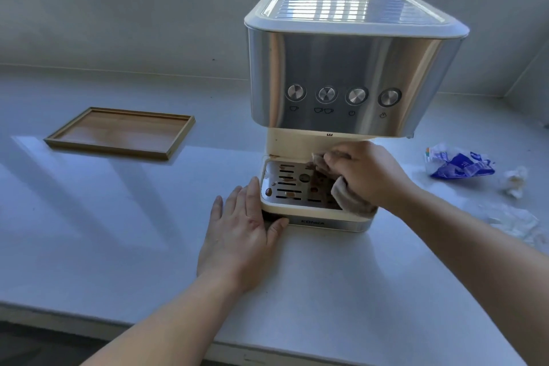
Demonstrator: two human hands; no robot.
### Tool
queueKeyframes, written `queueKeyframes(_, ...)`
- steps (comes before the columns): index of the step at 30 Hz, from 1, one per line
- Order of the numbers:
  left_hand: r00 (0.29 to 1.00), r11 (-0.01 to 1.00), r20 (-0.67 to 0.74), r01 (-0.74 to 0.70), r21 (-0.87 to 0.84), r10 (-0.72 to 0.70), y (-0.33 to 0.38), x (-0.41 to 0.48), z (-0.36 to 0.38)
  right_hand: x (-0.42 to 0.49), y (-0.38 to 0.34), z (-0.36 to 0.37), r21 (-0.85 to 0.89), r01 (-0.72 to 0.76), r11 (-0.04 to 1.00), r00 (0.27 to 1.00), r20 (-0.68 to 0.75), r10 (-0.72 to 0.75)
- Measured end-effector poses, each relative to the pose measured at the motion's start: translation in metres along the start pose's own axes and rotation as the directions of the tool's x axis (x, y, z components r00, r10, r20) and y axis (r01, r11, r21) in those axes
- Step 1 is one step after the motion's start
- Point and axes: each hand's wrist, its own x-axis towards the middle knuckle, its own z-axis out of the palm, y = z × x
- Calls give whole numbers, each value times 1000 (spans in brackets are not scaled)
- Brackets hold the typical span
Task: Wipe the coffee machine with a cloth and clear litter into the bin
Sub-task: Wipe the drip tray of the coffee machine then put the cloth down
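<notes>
Cloth (352, 202), gripped by the right hand (371, 175), covers the drip tray's (297, 207) right side; the flat left hand (240, 235) presses its left edge, open counter (118, 217) beyond.

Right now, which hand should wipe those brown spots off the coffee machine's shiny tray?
The right hand. It grips the beige fabric cloth on the slotted metal drip tray, near the brown coffee spots. The left hand lies flat against the machine's cream base, holding nothing.

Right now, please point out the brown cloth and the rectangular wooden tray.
brown cloth (352, 200): head view, lower fold.
rectangular wooden tray (124, 131): head view, bare inner floor.
</notes>
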Motion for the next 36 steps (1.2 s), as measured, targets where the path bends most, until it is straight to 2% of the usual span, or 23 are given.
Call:
queueKeyframes(3, 1000, 1000, 12, 2, 15, -3, 0, -1, 0, -17, 7, -3, -69, 138, 988, 988, 80, -132)
queueKeyframes(5, 1000, 1000, 2, 6, 20, -6, -1, -1, 1, -36, 19, 1, -244, 266, 932, 962, 15, -271)
queueKeyframes(6, 1000, 1000, -3, 7, 17, -7, -1, -1, 1, -41, 23, 5, -318, 277, 906, 951, -46, -307)
queueKeyframes(9, 1000, 1000, -2, 6, 7, -6, -1, -1, 2, -45, 13, 19, -360, 192, 913, 944, -188, -272)
queueKeyframes(15, 1000, 1000, -5, 3, 9, -3, 1, 0, 2, -45, 6, 24, -326, 261, 909, 961, 2, -275)
queueKeyframes(17, 1000, 1000, -1, 2, 3, -2, -1, -1, 1, -41, 16, 12, -360, 243, 901, 962, -27, -271)
queueKeyframes(20, 1000, 1000, -3, 9, 0, -9, -2, -1, 0, -43, 14, 18, -364, 218, 906, 947, -146, -287)
queueKeyframes(24, 1000, 1000, 3, 13, 8, -13, -2, -1, 0, -54, 10, 29, -330, 370, 868, 919, -9, -395)
queueKeyframes(25, 1000, 1000, 2, 12, 10, -12, -2, -2, 0, -48, 11, 25, -316, 354, 880, 929, 5, -371)
queueKeyframes(29, 1000, 1000, -2, 12, 5, -12, -1, -2, 0, -27, -7, 26, -317, 198, 928, 966, -101, -240)
queueKeyframes(33, 1000, 1000, 8, 7, 24, -7, 0, -2, 0, -44, -9, 39, -276, 310, 910, 950, 67, -304)
queueKeyframes(36, 1000, 1000, 10, 6, 27, -6, 0, -1, 1, -42, 7, 19, -295, 236, 926, 970, 11, -243)
